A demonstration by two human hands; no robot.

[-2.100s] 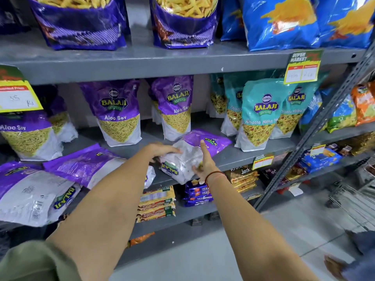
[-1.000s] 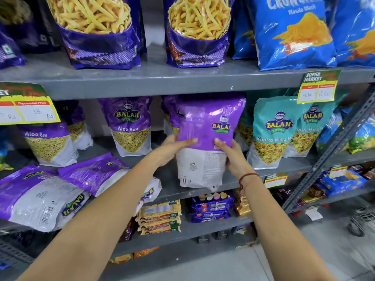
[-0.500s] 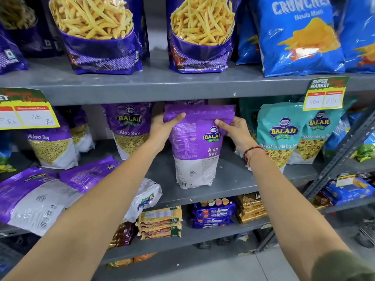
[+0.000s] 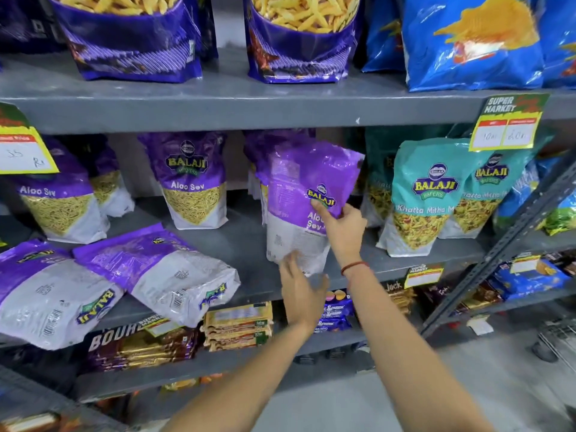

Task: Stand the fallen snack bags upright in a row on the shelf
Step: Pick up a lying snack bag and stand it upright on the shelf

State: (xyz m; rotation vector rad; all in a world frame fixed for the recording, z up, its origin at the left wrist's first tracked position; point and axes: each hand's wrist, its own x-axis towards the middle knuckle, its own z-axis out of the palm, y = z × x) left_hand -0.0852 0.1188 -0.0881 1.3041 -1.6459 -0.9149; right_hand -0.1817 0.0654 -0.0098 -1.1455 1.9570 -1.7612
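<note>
Fingers (image 4: 321, 210) of the right hand (image 4: 343, 226) pinched the purple Aloo Sev bag (image 4: 299, 207) at its right edge, at mid-height, while the left hand (image 4: 300, 294) was spread flat and loose, its fingertips touching the bag's white base and gripping nothing. Largest in view, the grey middle shelf (image 4: 243, 241) carried everything: that bag stood near the front lip, leaning slightly toward one o'clock, with an upright purple bag (image 4: 193, 182) at its nine o'clock and teal bags (image 4: 417, 198) at its three o'clock. Two fallen purple bags (image 4: 156, 269) lay flat toward eight o'clock, overhanging the lip. To finish this step well, the base probably needed squaring flat against the shelf and pushing back level with its neighbours before the upper grip was released, since a puffy bag so near the edge could tip forward.
</note>
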